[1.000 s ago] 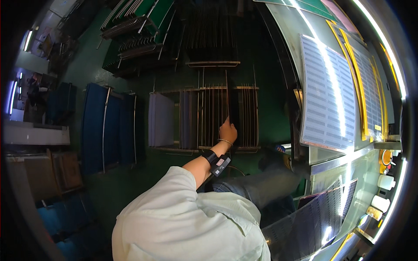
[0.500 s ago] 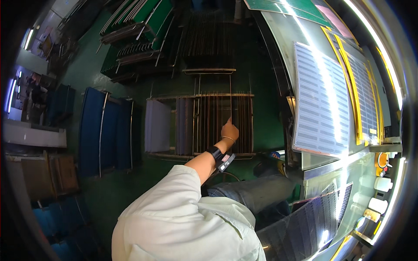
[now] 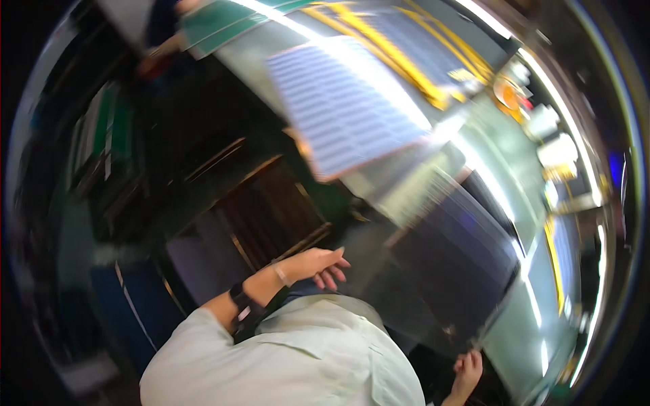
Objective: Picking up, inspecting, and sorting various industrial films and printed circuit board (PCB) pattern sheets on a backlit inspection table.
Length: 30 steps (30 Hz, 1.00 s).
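Observation:
My left hand (image 3: 321,267) hangs in front of my body with its fingers loosely spread and nothing in them. Just beyond it stands a wire rack (image 3: 277,203) of upright brown panels. My right hand (image 3: 467,371), at the lower right, has its fingers closed at the near corner of a large dark rectangular panel (image 3: 460,257). That panel is tilted and blurred by motion; its far side lies close to the workbench edge.
The lit workbench (image 3: 501,169) runs along the right, bearing a pale patterned panel (image 3: 345,101) and yellow-framed screens (image 3: 379,51). White rolls (image 3: 558,150) sit at its back. Blue panels (image 3: 128,304) stand at left, green ones (image 3: 105,135) farther off. Another person's arm (image 3: 166,47) shows at the top.
My view has swung right toward the workbench. My left hand has come back from the rack, its fingers now loose. The dark panel has come farther into view, with my right hand at its corner.

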Available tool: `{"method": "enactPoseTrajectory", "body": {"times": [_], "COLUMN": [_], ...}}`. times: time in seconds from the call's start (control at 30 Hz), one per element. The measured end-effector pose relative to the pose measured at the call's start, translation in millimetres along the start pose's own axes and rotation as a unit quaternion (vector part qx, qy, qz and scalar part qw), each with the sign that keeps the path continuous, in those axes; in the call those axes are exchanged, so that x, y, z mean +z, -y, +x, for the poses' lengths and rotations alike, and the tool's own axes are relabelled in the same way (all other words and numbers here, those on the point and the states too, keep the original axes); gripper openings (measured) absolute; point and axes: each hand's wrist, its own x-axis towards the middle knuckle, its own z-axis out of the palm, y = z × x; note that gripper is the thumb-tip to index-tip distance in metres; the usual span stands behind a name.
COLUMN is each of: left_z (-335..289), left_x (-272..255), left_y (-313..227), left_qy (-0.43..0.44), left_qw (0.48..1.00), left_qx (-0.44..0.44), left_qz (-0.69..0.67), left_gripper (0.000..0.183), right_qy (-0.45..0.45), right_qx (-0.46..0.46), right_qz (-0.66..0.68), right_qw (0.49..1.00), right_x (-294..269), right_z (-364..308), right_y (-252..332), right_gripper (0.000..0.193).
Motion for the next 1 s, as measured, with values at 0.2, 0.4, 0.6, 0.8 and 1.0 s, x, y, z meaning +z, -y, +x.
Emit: {"method": "enactPoseTrajectory", "body": {"times": [0.2,0.4,0.6,0.8,1.0], "left_z": [4.3,46.1,57.0,53.5,54.5], "left_x": [74.3,90.0,92.8,84.2,77.4], "left_y": [-42.2,-101.2,-92.0,-74.8,-64.6], "left_qy": [-0.059,-0.070,-0.093,-0.183,-0.195], "left_qw": [0.972,0.944,0.933,0.916,0.912], "left_qx": [0.159,0.243,0.234,0.261,0.269], "left_qz": [0.163,0.210,0.256,0.243,0.241], "left_gripper": [0.015,0.027,0.021,0.008,0.006], "right_qy": [-0.065,-0.083,-0.160,-0.172,-0.175], "right_qx": [-0.080,-0.087,-0.072,-0.075,-0.091], "right_qz": [-0.037,0.088,0.068,0.053,0.023], "right_qw": [0.994,0.989,0.982,0.981,0.980], "right_x": [44.1,53.6,44.5,55.2,54.8], "right_z": [-29.0,-12.8,-15.9,-11.6,-9.8], "right_y": [14.7,19.5,-19.3,-39.4,-42.7], "right_gripper": [0.012,0.021,0.007,0.010,0.012]}}
